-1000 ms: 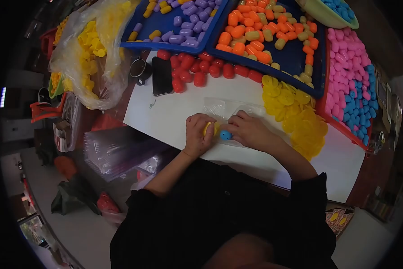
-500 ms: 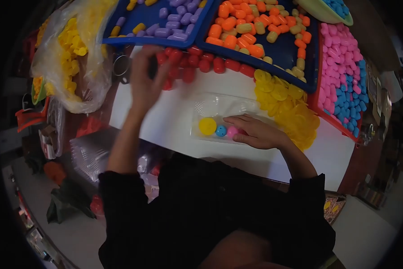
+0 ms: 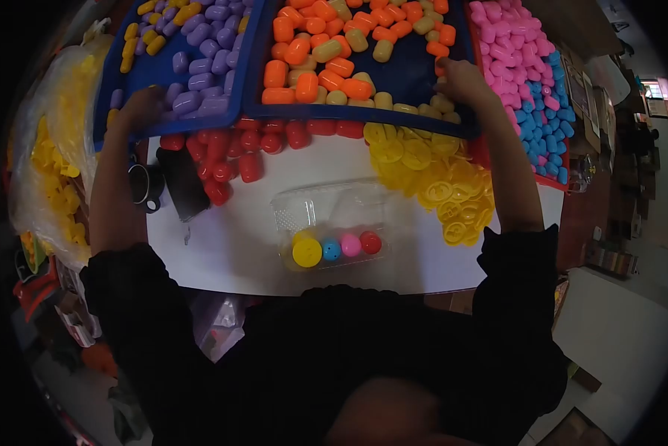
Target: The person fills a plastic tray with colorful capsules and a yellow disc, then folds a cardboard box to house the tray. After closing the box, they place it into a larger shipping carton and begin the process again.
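My left hand [image 3: 142,110] reaches into the blue tray [image 3: 233,119] of purple and dark yellow capsules, at its near left part; its fingertips are dark and blurred. My right hand [image 3: 460,80] is at the right side of the other blue tray [image 3: 356,114], with fingers bent by the orange and tan capsules [image 3: 382,50]; what they hold is hidden. On the white table, a clear plastic package [image 3: 293,212] lies between my arms. In its near row sit a yellow disc [image 3: 307,253], a blue piece [image 3: 330,249], a pink piece [image 3: 350,245] and a red piece [image 3: 370,242].
Red capsules [image 3: 251,167] and yellow discs [image 3: 453,197] lie along the trays' near edges. A dark flat object [image 3: 181,184] and scissors [image 3: 146,186] are at the left, near a plastic bag [image 3: 33,141]. Pink [image 3: 505,44] and blue capsules [image 3: 546,126] fill the right side.
My right hand has left the package and moved up to the orange and tan capsules. My left hand has moved from the red capsules to the purple ones. A red piece now shows in the package.
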`<state>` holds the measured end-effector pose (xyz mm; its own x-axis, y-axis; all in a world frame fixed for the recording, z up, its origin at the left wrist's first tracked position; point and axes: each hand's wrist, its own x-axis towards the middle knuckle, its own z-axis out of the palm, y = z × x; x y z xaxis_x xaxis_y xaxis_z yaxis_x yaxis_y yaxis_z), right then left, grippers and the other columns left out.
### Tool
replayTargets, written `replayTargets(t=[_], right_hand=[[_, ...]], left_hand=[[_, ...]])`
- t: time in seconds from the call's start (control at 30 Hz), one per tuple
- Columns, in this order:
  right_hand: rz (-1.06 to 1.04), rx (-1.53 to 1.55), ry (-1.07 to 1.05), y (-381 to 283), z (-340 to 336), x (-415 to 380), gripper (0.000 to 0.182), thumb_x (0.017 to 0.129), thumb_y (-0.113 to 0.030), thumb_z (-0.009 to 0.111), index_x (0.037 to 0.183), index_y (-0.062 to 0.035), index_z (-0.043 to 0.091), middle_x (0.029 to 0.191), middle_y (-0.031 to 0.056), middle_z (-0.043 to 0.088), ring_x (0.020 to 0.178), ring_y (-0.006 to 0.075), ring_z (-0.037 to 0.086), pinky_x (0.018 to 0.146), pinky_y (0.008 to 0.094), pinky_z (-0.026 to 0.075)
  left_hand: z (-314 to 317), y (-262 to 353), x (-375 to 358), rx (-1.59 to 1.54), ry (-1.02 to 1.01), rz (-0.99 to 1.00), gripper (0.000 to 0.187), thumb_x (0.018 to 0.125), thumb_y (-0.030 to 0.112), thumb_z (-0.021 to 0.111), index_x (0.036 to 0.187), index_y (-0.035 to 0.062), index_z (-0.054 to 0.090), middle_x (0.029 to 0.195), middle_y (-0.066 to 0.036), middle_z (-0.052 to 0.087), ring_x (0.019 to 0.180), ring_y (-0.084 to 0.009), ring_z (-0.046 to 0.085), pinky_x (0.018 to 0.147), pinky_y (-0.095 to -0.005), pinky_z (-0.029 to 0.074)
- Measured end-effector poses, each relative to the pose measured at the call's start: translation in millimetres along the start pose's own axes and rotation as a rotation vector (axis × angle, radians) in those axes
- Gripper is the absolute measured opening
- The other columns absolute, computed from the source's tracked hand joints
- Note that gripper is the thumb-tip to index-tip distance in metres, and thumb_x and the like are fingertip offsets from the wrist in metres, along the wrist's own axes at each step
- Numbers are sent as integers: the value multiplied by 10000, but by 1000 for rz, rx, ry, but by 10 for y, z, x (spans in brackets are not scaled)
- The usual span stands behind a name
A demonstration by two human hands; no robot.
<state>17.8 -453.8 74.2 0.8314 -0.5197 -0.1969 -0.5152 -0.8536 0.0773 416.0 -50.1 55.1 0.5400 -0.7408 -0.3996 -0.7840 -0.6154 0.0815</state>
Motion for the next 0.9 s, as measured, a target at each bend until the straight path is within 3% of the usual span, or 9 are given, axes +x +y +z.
replayTargets(t=[0.17,0.23,0.3,0.4,0.47,0.53,0.57,0.73,0.9], right_hand=[[22,-63,-127,-118,75,81,323,708,-210,674,959,-44,559,983,207,591,895,352,595,771,424,488],[-38,250,151,-148,-1,19,346,724,-207,666,1010,-43,561,1065,218,548,957,347,567,813,417,476],[-176,305,274,-159,59,265,360,741,-215,645,1052,-55,557,1066,200,536,965,333,557,823,404,465],[-350,323,411,-338,259,671,394,765,-242,623,1118,-81,553,1092,196,518,975,333,551,820,398,464],[-408,282,435,-418,251,851,411,773,-261,622,1142,-95,553,1118,210,512,977,346,556,807,405,473],[-159,339,501,-437,205,987,406,755,-280,647,1115,-103,586,1072,188,562,925,329,584,780,403,480],[-173,346,505,-422,176,1065,406,755,-280,647,1115,-103,586,1072,188,562,925,329,584,780,403,480],[-207,178,55,-511,172,1022,407,704,-334,701,988,-53,623,902,144,629,850,281,608,729,363,481],[-190,111,1,-447,74,330,446,673,-330,716,1017,-69,607,910,139,631,781,283,621,713,372,484]], left_hand=[[-24,-88,-154,-315,322,-135,237,714,174,622,893,45,535,820,-140,595,795,-244,600,706,-317,454],[-32,-154,-179,-414,401,-156,221,737,219,650,849,69,533,803,-109,593,768,-224,596,696,-297,451],[-29,-259,-144,-1065,393,-195,186,788,250,618,832,95,524,770,-32,536,679,-120,527,636,-229,409],[-93,116,-319,-1231,476,-111,173,824,269,592,875,110,550,783,11,502,670,-64,473,608,-195,381],[-158,317,-493,-1216,469,-61,187,825,256,588,928,100,570,805,4,512,690,-76,491,620,-202,393],[-209,506,-691,-1209,468,-23,217,827,242,584,981,90,590,826,-3,522,710,-88,510,631,-209,406],[-245,596,-795,-1164,455,-15,256,830,233,577,1039,86,595,855,-11,540,725,-95,524,654,-212,421],[-285,937,-1020,-1103,389,-43,329,843,218,562,1144,89,595,945,-35,586,772,-114,554,729,-224,453],[-223,1321,-1189,-1013,256,121,299,864,219,555,1143,119,600,911,-38,598,730,-106,545,690,-224,466]])
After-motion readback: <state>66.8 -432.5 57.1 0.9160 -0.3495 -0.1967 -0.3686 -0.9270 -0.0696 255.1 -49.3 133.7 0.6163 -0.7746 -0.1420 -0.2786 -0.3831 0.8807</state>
